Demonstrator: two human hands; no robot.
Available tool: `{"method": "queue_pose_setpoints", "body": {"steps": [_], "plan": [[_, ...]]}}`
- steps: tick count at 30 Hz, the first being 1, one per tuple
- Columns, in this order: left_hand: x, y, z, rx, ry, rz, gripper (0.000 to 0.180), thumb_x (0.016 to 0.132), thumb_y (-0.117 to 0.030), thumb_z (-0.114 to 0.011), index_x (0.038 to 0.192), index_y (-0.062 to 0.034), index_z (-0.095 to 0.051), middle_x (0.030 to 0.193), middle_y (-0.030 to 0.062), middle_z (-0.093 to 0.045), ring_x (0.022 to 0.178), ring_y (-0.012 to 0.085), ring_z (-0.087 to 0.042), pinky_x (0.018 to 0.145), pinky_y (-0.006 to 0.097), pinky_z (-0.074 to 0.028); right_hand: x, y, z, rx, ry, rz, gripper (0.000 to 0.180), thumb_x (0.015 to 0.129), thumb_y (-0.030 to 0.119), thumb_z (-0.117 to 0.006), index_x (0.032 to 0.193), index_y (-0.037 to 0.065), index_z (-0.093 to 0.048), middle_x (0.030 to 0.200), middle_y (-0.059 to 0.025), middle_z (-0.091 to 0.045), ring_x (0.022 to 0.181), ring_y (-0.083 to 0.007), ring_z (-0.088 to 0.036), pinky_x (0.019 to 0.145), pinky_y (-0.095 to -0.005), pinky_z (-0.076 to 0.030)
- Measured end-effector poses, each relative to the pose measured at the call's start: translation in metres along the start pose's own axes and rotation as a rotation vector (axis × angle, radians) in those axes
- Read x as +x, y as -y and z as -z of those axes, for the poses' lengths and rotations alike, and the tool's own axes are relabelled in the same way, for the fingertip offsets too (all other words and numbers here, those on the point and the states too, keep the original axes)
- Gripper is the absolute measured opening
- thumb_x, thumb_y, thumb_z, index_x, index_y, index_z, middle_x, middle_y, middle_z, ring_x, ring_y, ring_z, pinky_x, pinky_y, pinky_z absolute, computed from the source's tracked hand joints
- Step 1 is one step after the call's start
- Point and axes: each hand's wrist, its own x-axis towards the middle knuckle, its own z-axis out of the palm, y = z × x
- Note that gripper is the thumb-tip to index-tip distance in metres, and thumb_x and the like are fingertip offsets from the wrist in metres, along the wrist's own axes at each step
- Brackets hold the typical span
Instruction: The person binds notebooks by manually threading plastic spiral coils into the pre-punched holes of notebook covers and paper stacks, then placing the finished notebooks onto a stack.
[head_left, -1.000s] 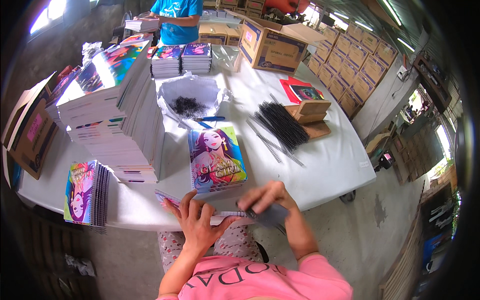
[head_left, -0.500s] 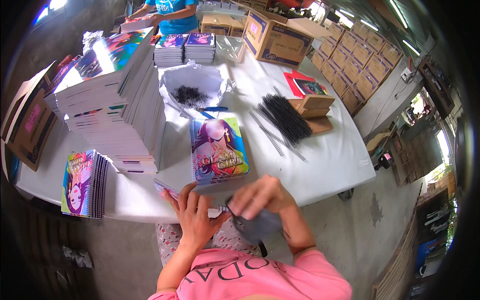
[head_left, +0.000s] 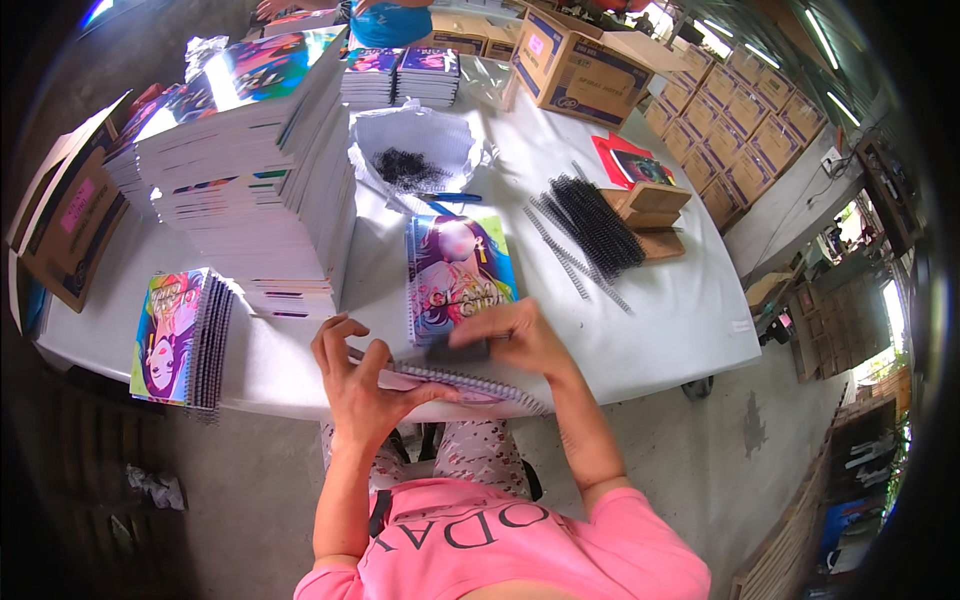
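My left hand (head_left: 362, 375) grips a spiral-bound notebook (head_left: 480, 384) at the table's front edge, thumb below and fingers above. A dark coil runs along the notebook's upward-facing edge and sticks out past its right end. Over that edge, my right hand (head_left: 510, 338) is closed on a dark grey object (head_left: 456, 350), too smeared by motion to name. Just beyond lies a pile of notebooks (head_left: 455, 265) with a colourful illustrated cover, partly hidden by my right hand. More coil-bound notebooks (head_left: 172, 335) are stacked at the table's front left.
A tall stack of unbound books (head_left: 250, 215) rises at left beside an open carton (head_left: 75, 235). Loose black coils (head_left: 590, 230) lie at right by a wooden block (head_left: 650, 215). A lined bin (head_left: 440, 130) holds small black coil bits; blue-handled pliers (head_left: 450, 198) lie by it. Another person (head_left: 390, 25) stands across.
My right hand has moved up and away from me with the dark object, to over the notebook's coil. The notebook now shows more, its coiled edge slanting rightward. The view has shifted slightly.
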Motion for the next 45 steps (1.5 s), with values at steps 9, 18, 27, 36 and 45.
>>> {"method": "queue_pose_setpoints", "body": {"steps": [9, 18, 27, 36, 45], "plan": [[-0.007, -0.001, -0.007, -0.127, -0.024, 0.01, 0.065, 0.039, -0.051, -0.085, 0.065, -0.0033, -0.049, 0.113, 0.0188, -0.04, 0.115, 0.0407, -0.039, 0.088, 0.051, -0.04, 0.006, 0.0, -0.011, 0.64, 0.082, 0.357, 0.019, 0.064, -0.007, -0.06, 0.08, -0.002, -0.069, 0.085, -0.0167, -0.068, 0.076, -0.0266, -0.066, 0.074, -0.0336, -0.052], [-0.01, 0.02, -0.014, -0.421, 0.014, 0.266, 0.084, 0.033, -0.036, -0.091, 0.095, -0.005, -0.043, 0.111, 0.0146, -0.036, 0.102, 0.0291, -0.042, 0.081, 0.037, -0.042, 0.023, 0.003, -0.024, 0.056, 0.143, 0.099, 0.031, 0.063, -0.007, -0.064, 0.093, 0.0, -0.069, 0.09, -0.0142, -0.068, 0.085, -0.0221, -0.067, 0.078, -0.0314, -0.052], [-0.014, 0.029, -0.022, -0.677, 0.016, 0.449, 0.107, 0.026, -0.036, -0.093, 0.105, -0.0006, -0.03, 0.1, 0.0087, -0.034, 0.096, 0.0212, -0.038, 0.087, 0.029, -0.035, 0.041, 0.001, -0.02, -0.034, 0.123, -0.047, 0.038, 0.062, -0.009, -0.063, 0.099, 0.0, -0.067, 0.097, -0.0143, -0.067, 0.091, -0.021, -0.066, 0.081, -0.0293, -0.05], [-0.017, 0.024, -0.031, -1.106, -0.197, 0.472, 0.068, 0.054, -0.034, -0.088, 0.083, -0.0094, -0.032, 0.078, 0.0, -0.033, 0.067, 0.0096, -0.031, 0.061, 0.022, -0.03, 0.042, -0.018, -0.007, -0.754, -0.146, 0.043, 0.043, 0.067, -0.009, -0.059, 0.105, 0.007, -0.066, 0.103, -0.0135, -0.065, 0.097, -0.0233, -0.063, 0.08, -0.0284, -0.049], [0.029, 0.028, 0.018, -1.647, -0.545, -0.008, 0.071, 0.063, -0.075, -0.059, 0.078, -0.0109, -0.034, 0.073, -0.0001, -0.034, 0.063, 0.0112, -0.037, 0.058, 0.026, -0.033, -0.009, -0.027, -0.086, 0.453, -0.237, -0.369, 0.039, 0.086, 0.015, -0.061, 0.122, 0.001, -0.053, 0.115, -0.0099, -0.059, 0.1, -0.0178, -0.058, 0.083, -0.0292, -0.046]]}}
